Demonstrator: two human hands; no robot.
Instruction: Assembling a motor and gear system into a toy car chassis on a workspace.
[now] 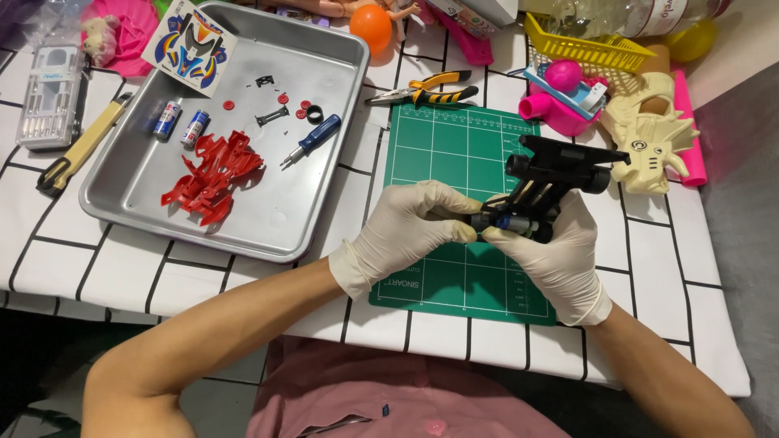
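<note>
Both my hands wear white gloves and hold a black toy car chassis (555,172) over a green cutting mat (454,154). My right hand (560,251) grips the chassis from below. My left hand (410,223) pinches its near end with the fingertips, where a small blue part shows. The chassis is tilted up, its wheels toward the far side.
A metal tray (324,207) on the left holds a red car body (213,172), two batteries (182,123), a blue screwdriver (312,138), small red and black parts and a sticker sheet (191,45). Pliers (422,89) lie beyond the mat. A cream toy (649,142), pink toys and a yellow basket (588,49) crowd the far right.
</note>
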